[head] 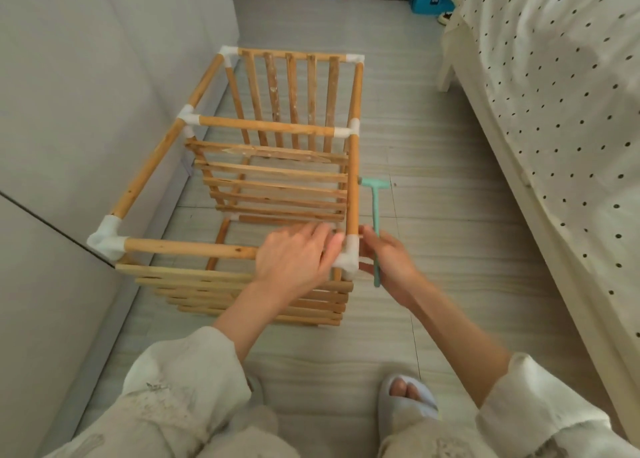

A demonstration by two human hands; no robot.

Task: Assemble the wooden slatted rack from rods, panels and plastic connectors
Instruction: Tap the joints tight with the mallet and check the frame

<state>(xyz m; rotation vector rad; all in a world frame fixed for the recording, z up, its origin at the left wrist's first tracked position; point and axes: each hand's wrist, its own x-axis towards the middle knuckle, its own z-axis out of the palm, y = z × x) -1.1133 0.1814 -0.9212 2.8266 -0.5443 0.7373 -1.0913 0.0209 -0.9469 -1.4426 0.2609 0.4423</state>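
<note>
Left hand lies flat, fingers straight, on rack beside connector — steadying corner; right hand grips mallet just beside it — likely for tapping joint tight.

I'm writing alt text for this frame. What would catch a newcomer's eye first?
The wooden slatted rack fills the middle of the floor, its rods joined by white plastic connectors. At its near right corner connector, the left hand rests on the top rod while the right hand grips a mint-green hammer. A polka-dot bedcover runs along the right.
</note>
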